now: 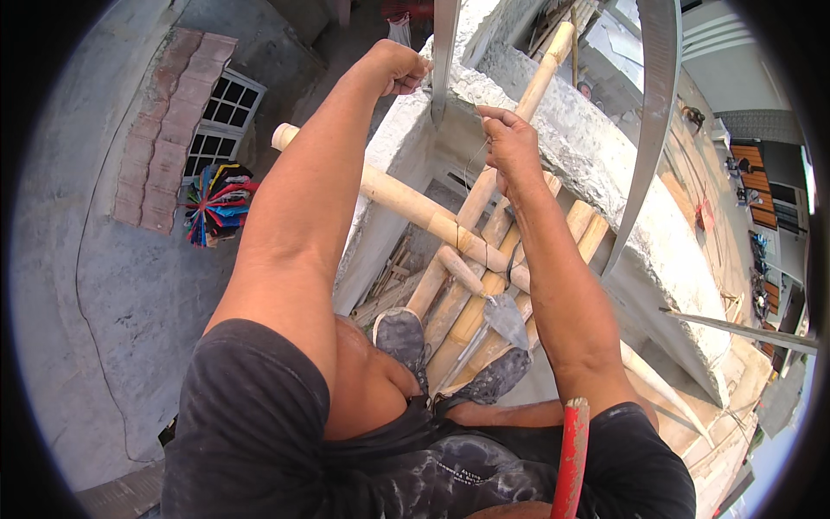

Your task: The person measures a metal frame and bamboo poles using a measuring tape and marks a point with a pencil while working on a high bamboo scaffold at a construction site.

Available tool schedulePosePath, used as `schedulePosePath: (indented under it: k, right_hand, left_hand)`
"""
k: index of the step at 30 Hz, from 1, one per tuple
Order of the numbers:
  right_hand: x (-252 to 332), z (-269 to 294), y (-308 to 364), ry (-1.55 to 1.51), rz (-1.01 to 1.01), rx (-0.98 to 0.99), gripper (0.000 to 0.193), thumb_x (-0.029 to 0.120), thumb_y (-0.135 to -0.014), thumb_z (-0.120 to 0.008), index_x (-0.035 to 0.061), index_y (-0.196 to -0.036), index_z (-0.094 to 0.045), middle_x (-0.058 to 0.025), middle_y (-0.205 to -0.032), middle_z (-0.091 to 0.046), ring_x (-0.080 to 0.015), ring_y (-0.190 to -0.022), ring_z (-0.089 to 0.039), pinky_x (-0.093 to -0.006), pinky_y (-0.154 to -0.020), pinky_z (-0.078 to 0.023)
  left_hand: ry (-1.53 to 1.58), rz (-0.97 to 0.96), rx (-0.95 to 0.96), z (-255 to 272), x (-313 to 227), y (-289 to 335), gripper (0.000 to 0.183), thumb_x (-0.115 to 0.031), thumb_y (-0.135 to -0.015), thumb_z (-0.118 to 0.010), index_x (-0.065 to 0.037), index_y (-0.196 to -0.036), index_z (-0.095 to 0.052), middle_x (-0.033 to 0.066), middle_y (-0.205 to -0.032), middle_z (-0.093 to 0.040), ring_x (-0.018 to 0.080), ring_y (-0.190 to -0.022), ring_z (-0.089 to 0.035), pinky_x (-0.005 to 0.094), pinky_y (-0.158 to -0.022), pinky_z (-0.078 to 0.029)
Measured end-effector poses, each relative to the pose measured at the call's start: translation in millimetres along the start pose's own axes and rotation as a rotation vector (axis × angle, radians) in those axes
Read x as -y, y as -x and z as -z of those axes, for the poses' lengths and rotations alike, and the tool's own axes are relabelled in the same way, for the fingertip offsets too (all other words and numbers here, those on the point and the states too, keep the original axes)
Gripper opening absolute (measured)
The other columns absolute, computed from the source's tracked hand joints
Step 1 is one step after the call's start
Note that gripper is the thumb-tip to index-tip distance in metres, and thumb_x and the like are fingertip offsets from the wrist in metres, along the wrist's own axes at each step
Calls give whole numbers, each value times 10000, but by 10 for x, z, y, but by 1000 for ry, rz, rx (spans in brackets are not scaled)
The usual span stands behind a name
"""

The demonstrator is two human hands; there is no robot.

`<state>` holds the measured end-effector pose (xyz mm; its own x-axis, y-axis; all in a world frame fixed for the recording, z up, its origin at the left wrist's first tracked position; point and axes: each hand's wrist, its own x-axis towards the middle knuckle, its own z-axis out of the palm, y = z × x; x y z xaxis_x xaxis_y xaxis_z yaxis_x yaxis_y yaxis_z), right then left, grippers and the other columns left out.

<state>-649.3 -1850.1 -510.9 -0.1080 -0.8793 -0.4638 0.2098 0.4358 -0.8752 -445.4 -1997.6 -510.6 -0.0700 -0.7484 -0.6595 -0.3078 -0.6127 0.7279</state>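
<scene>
My left hand (399,69) reaches far forward, its fingers curled together beside a grey metal upright (445,52); whatever they pinch is too small to make out. To the right of that upright, my right hand (512,147) is closed in a pinch on a thin wire (471,163), which dangles below the fingers. Both hands are above the rough white top of a masonry wall (553,112). Below them, a trowel (506,320) with a pale handle rests on bamboo poles (432,221) near my shoes.
My feet stand on the bamboo platform (471,316), high above the ground. Another curved metal strip (653,130) rises on the right. A red handle-like bar (571,458) juts up near my body. Down left are a tiled ledge (169,121), a window and hanging multicoloured cloths (216,203).
</scene>
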Motion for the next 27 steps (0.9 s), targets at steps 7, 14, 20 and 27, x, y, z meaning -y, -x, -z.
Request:
schedulePosePath:
  k: [7, 14, 20, 27]
  right_hand:
    - [-94, -44, 16, 7, 22, -19, 268, 48, -923, -582, 10, -1165, -690, 74, -702, -473, -18, -527, -358, -194, -414, -282]
    - [-182, -163, 64, 26, 63, -29, 285, 41, -916, -582, -2, -1181, -680, 74, -699, -465, -15, -517, -346, -202, -415, -273]
    - [-176, -165, 98, -27, 65, -20, 287, 41, -923, -577, -4, -1189, -677, 81, -693, -460, -11, -521, -345, -199, -418, -285]
    - [-298, -208, 161, 25, 55, -32, 288, 69, -913, -579, -7, -1151, -720, 32, -789, -605, -21, -596, -415, -217, -528, -336]
  left_hand:
    - [-16, 22, 34, 89, -7, 13, 153, -94, -868, -743, -14, -998, -742, 57, -796, -654, 176, -719, -602, 359, -733, -539]
    - [-45, 17, -24, 5, -12, -14, 143, -112, -859, -764, -29, -971, -737, 50, -851, -657, 179, -784, -613, 368, -762, -553]
    - [-42, 52, 58, 171, 2, 32, 170, -112, -865, -760, -27, -1010, -732, 60, -881, -660, 195, -823, -618, 374, -807, -557]
    - [2, 26, -2, 11, -41, 7, 162, -73, -876, -738, 2, -1019, -727, 74, -900, -673, 198, -828, -625, 379, -783, -557]
